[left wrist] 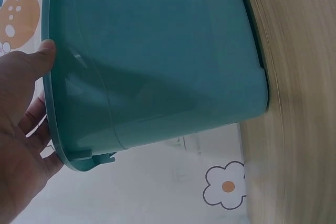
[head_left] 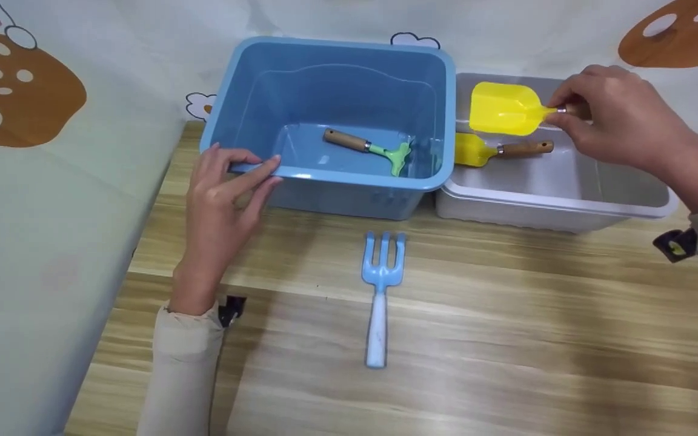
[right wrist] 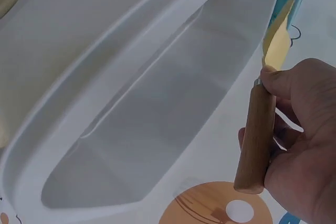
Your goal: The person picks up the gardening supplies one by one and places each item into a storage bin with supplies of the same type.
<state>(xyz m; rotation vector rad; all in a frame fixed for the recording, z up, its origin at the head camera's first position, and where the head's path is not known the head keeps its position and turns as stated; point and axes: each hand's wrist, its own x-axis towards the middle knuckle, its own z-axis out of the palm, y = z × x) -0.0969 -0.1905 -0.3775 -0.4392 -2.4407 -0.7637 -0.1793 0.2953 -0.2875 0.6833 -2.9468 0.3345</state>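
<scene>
My right hand (head_left: 621, 115) pinches a small yellow shovel (head_left: 503, 109) near the neck, above the grey bin (head_left: 567, 203). Its wooden handle (right wrist: 255, 135) shows along the palm in the right wrist view. In the grey bin lies another yellow tool with a wooden handle (head_left: 528, 149), its head partly hidden by the blue bin's rim. My left hand (head_left: 219, 197) holds the front-left rim of the blue bin (head_left: 349, 177), thumb outside and fingers over the edge. A small green rake (head_left: 394, 156) with a wooden handle lies on the blue bin's floor.
A light-blue hand fork (head_left: 379, 297) lies on the wooden table (head_left: 476, 339) in front of the bins, tines pointing toward them. The two bins stand side by side against a patterned cloth (head_left: 125, 54) at the back.
</scene>
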